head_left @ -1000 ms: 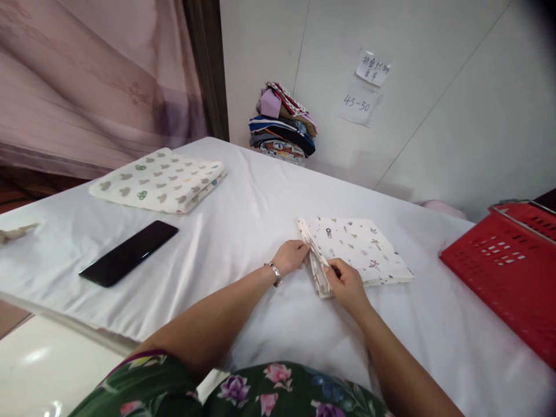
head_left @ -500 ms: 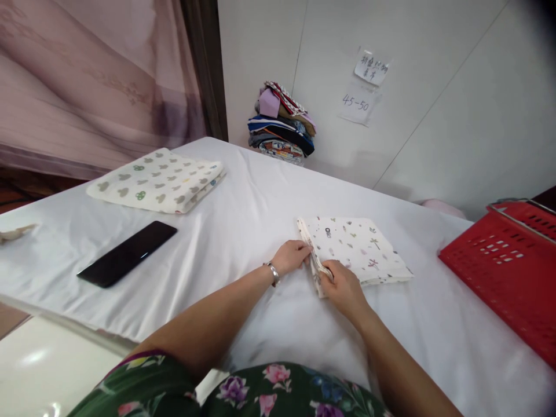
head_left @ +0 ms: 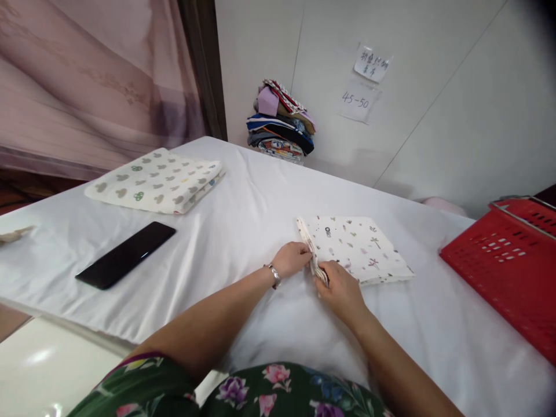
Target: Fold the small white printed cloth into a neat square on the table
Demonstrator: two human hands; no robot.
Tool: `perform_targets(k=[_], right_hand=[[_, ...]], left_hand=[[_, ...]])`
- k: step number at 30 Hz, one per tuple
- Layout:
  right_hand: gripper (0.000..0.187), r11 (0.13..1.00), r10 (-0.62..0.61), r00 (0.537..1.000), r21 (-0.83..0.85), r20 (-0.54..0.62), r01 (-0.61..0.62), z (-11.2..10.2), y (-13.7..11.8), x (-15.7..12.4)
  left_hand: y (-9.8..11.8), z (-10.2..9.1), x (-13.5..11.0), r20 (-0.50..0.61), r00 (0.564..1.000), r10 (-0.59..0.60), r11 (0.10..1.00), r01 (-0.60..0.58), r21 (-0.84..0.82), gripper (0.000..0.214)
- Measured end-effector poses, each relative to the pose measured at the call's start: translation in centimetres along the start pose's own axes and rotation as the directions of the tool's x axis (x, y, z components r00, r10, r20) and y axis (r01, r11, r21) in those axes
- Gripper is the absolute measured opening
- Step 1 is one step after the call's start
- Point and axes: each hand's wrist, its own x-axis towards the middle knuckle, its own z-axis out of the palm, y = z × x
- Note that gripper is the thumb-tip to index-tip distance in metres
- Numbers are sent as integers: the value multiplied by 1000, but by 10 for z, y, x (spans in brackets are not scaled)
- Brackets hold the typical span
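Note:
A small folded white cloth (head_left: pixel 360 246) with tiny printed motifs lies on the white sheet (head_left: pixel 243 231) in front of me. My left hand (head_left: pixel 291 259), with a silver bracelet at the wrist, pinches the cloth's near left edge with fingers closed. Just to the right, my right hand (head_left: pixel 341 288) is closed on the same folded edge at the near corner, covering it. The two hands are almost touching each other.
A larger folded cloth with grey and green prints (head_left: pixel 156 180) lies at the far left. A black phone (head_left: pixel 125 253) rests near the left edge. A stack of coloured fabrics (head_left: pixel 281 124) leans on the wall. A red plastic basket (head_left: pixel 508 260) stands at the right.
My right hand has slid a little left along the cloth's near edge, closer to my left hand. The cloth and the left hand have barely moved.

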Motion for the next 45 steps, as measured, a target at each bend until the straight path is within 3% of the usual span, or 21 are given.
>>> perform_targets(k=[4,8,13,16,19,25,31,36,41,45], right_hand=[[23,989,0,999,-147,40,6,2,-7,-1],[13,983,-24,999,-183,31,30,3,-10,-2],[16,1000,-2,1000,-1,-10,2,0,2,0],[17,984,67,998,165,-8,-65,-5,10,3],[17,975,97,995,196,22,-100,-7,12,4],[21,998,-63,998,7,-28,63,1,2,-4],[19,981,-154,986,-127,-59,146,8,-5,-6],[24,977,-206,966,-95,-156,193,18,-2,-4],[35,965,-260,955,-57,-144,254,22,-3,-5],[39,954,-296,946,-96,-134,285,24,-5,-8]], left_hand=[[-2,2,2,17,1000,4,996,-2,-87,20],[-2,4,3,59,998,-12,971,26,-238,22],[0,3,4,97,995,-27,925,61,-374,22],[0,3,4,84,996,-32,922,62,-382,20],[0,3,4,48,998,-49,925,64,-374,16],[2,2,5,-14,998,-58,912,47,-408,17],[7,-6,4,-38,992,-121,855,84,-512,22],[13,-17,11,-102,972,-211,814,117,-569,47],[19,-26,33,-118,962,-248,769,121,-628,58],[16,-27,46,-138,946,-294,673,102,-732,65]])
